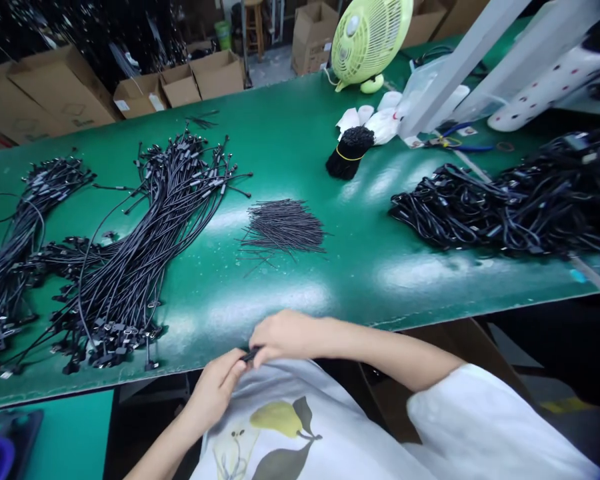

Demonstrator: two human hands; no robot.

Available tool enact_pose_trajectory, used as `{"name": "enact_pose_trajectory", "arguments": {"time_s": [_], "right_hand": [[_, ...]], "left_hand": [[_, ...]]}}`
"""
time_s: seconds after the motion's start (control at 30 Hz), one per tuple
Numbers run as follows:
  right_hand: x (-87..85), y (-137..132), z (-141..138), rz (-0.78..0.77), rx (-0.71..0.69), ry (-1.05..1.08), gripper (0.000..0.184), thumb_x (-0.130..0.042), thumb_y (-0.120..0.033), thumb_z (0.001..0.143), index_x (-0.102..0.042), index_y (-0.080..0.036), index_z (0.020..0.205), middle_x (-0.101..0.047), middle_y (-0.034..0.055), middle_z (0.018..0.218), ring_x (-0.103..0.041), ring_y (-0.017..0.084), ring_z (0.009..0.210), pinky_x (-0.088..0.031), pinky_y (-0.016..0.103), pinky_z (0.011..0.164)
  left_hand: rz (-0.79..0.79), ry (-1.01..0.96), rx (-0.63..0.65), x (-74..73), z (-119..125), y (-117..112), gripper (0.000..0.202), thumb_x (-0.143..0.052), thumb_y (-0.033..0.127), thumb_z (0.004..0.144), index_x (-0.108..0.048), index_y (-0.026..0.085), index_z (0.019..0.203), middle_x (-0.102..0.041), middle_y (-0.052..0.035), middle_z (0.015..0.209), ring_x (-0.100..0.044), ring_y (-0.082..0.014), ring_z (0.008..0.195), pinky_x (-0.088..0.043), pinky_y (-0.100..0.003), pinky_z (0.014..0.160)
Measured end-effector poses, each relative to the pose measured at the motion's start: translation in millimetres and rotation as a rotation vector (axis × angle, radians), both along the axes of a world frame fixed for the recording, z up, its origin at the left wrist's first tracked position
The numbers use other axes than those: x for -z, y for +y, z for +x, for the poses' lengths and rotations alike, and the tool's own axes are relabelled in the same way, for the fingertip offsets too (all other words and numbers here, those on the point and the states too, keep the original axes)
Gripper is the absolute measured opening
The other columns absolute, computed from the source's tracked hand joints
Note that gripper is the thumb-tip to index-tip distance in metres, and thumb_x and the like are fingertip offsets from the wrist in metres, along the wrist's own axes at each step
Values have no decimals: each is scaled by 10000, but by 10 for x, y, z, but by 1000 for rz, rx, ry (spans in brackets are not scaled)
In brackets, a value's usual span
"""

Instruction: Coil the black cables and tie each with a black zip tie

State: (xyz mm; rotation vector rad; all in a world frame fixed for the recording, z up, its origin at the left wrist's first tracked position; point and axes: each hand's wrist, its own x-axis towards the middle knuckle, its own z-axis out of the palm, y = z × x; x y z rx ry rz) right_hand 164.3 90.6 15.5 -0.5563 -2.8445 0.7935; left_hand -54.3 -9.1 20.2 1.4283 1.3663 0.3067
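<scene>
Close to my body, at the table's front edge, my left hand (217,387) and my right hand (285,337) meet with fingers closed around a black cable (251,355). Only a short dark piece of it shows between the fingertips; the rest is hidden. Ahead of my hands lies a loose pile of thin black twist ties (286,227). To the left spreads a large heap of black cables (140,247) with connectors at their ends. A second cable bundle (23,233) lies farther left.
The green table (280,153) also holds a banded bundle of black ties (350,153), white rolls (383,123), pliers (457,141) and a light green fan (367,40). Folded black cables (505,200) are heaped at right. Cardboard boxes (215,73) stand behind.
</scene>
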Motion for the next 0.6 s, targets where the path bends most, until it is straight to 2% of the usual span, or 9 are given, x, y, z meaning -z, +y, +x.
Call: {"name": "enact_pose_trajectory", "arguments": {"time_s": [0.03,0.07,0.1,0.17,0.2,0.27,0.33,0.47,0.6], "right_hand": [[-1,201,147,-2,117,76,307,-409,-359,996,-681,-224,949,-696,25,918,-630,153,811,-460,267,665],[17,422,313,35,294,144,329,-364,-312,1008,-685,-243,991,-690,29,982,-621,157,872,-468,279,731],[56,646,485,108,543,168,359,-329,-274,1010,-686,-245,1016,-678,47,1021,-609,174,904,-467,309,778],[188,1042,796,246,904,138,316,-379,-244,978,-692,-223,1016,-655,90,1044,-583,218,929,-459,365,822],[266,1190,914,299,1001,119,284,-415,-235,956,-694,-202,999,-644,110,1052,-570,237,941,-453,384,834],[398,1358,1053,356,1070,96,235,-463,-225,920,-690,-171,947,-625,134,1050,-549,258,951,-443,399,841],[455,1375,1085,385,1068,91,219,-469,-225,908,-679,-163,906,-612,135,1030,-539,257,933,-436,390,825],[355,1167,993,464,1141,143,211,-446,-243,923,-645,-175,905,-601,104,946,-543,217,832,-426,333,752],[231,907,820,422,1176,270,163,-465,-239,914,-617,-182,910,-593,67,864,-547,184,741,-428,303,699]], "left_hand": [[-11,-63,-99,29,-25,0,380,-389,494,941,-568,179,825,-497,7,655,-438,-151,630,-325,-273,630],[-23,-133,-203,55,-54,0,386,-410,511,930,-567,176,821,-442,26,611,-400,-139,595,-308,-265,606],[-34,-207,-305,77,-81,2,388,-433,524,919,-564,173,819,-395,40,583,-366,-130,571,-292,-259,586],[-44,-341,-459,101,-111,12,383,-483,535,897,-561,168,822,-363,50,573,-336,-119,556,-272,-253,567],[-51,-391,-492,101,-106,19,379,-506,534,888,-565,164,827,-372,48,578,-338,-116,559,-270,-252,567],[-61,-451,-495,83,-64,37,376,-540,526,876,-587,154,847,-408,38,592,-357,-114,577,-278,-252,584],[-73,-489,-486,52,0,60,378,-572,517,863,-614,141,874,-431,32,597,-367,-110,587,-282,-253,599],[-125,-614,-573,2,102,108,386,-640,509,816,-631,128,873,-395,48,570,-325,-90,551,-248,-245,557],[-169,-729,-623,-39,196,164,381,-666,487,801,-637,118,892,-365,61,562,-289,-74,526,-222,-239,529]]}}
